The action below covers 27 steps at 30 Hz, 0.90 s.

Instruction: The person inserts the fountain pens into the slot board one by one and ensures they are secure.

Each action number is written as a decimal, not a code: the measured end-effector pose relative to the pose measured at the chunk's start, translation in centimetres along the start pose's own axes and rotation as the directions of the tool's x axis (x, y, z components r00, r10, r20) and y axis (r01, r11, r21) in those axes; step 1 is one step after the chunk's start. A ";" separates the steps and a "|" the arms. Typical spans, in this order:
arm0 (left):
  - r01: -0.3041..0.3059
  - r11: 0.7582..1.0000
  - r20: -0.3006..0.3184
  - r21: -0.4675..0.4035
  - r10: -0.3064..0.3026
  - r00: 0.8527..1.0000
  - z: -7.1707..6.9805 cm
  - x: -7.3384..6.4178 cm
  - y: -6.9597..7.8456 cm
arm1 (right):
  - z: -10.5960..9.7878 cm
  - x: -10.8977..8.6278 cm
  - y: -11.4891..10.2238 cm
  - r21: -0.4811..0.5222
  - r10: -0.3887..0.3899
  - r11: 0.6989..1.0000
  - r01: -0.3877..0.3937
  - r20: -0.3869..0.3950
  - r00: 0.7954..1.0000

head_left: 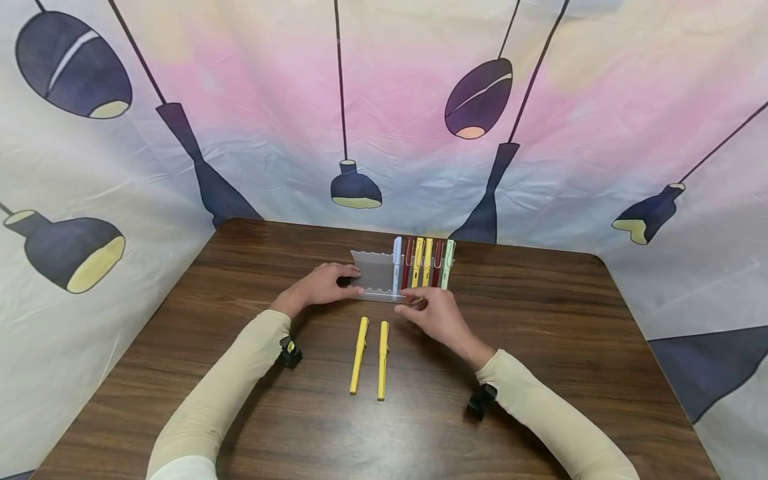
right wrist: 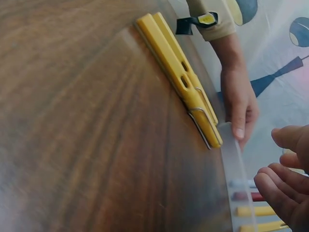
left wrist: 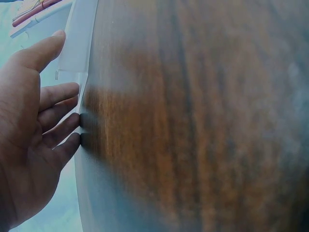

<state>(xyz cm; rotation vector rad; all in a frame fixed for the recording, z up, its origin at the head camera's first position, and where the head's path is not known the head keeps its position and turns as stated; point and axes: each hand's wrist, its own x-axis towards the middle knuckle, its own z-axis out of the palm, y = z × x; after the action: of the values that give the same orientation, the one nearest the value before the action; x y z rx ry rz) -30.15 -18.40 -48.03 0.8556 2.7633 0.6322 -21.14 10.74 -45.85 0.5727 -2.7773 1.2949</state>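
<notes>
A clear pen stand (head_left: pixel 373 272) sits toward the back of the table with several pens in its right part: one pale blue pen (head_left: pixel 397 263), dark red pens (head_left: pixel 439 262), yellow pens (head_left: pixel 427 261) and one pale green pen (head_left: pixel 447 264). At the stand's left end, my left hand (head_left: pixel 321 283) touches its edge, fingers relaxed and thumb apart from them. My right hand (head_left: pixel 441 317) is by the front edge, its thumb and fingers spread in the right wrist view. Two capped yellow pens (head_left: pixel 359 357) lie side by side in front of the stand.
The brown wooden table (head_left: pixel 270 413) reaches back to a hanging cloth (head_left: pixel 270 120) printed with lamps. A small black device is strapped to each wrist, over cream sleeves (head_left: pixel 228 373).
</notes>
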 end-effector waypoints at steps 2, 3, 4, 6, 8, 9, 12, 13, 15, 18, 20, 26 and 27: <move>-0.001 1.000 -0.001 0.000 0.001 1.000 0.0 0.0 0.0 | 0.4 -0.2 0.0 0.011 0.004 1.000 -0.004 0.015 1.000; -0.001 1.000 -0.001 0.000 0.001 1.000 0.0 0.0 0.0 | 0.6 -0.3 0.0 0.015 0.004 1.000 -0.004 0.020 1.000; 0.003 1.000 -0.001 -0.002 -0.003 1.000 0.0 0.0 0.0 | 0.8 -0.4 0.0 0.018 0.003 1.000 -0.004 0.026 1.000; 0.005 1.000 0.001 -0.003 -0.005 1.000 0.0 0.0 0.0 | 1.2 -0.5 0.1 0.018 -0.002 1.000 0.001 0.032 0.999; 0.010 1.000 0.005 -0.006 -0.010 1.000 -0.1 0.0 0.0 | 1.6 -0.6 0.0 0.017 -0.012 1.000 0.011 0.037 0.999; 0.012 1.000 0.006 -0.007 -0.012 1.000 -0.1 0.0 0.0 | 1.7 -0.7 0.0 0.017 -0.015 1.000 0.015 0.041 0.999; 0.015 1.000 0.008 -0.009 -0.014 1.000 0.0 0.0 0.0 | 2.3 -0.9 -0.2 0.015 -0.017 1.000 0.016 0.061 0.998; 0.014 1.000 0.008 -0.010 -0.014 1.000 0.0 0.0 0.0 | 2.4 -1.0 -0.3 0.011 -0.014 1.000 0.013 0.069 0.998; 0.017 1.000 0.009 -0.012 -0.016 1.000 0.0 0.0 0.0 | 2.7 -1.1 -0.4 0.001 0.001 1.000 -0.001 0.084 0.996; 0.023 1.000 0.011 -0.017 -0.023 1.000 0.0 -0.1 0.1 | 3.1 -1.2 -0.6 -0.015 0.016 1.000 -0.015 0.102 0.995; 0.026 0.999 0.011 -0.021 -0.026 1.000 0.0 -0.1 0.1 | 3.2 -1.2 -0.7 -0.026 0.023 0.999 -0.020 0.108 0.994; 0.028 1.000 0.007 -0.012 -0.027 1.000 -0.1 -0.1 0.4 | 3.6 -1.3 -0.7 -0.027 0.027 0.999 -0.024 0.123 0.992; 0.025 1.000 0.008 -0.009 -0.025 1.000 -0.2 -0.2 0.5 | 3.7 -1.2 -0.6 -0.028 0.029 0.999 -0.026 0.124 0.992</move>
<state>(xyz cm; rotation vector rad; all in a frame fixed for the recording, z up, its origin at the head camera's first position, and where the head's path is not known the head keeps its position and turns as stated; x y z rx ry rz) -29.84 -18.21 -47.66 0.8187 2.7578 0.6356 -19.27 8.01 -48.00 0.6365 -2.9074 1.2672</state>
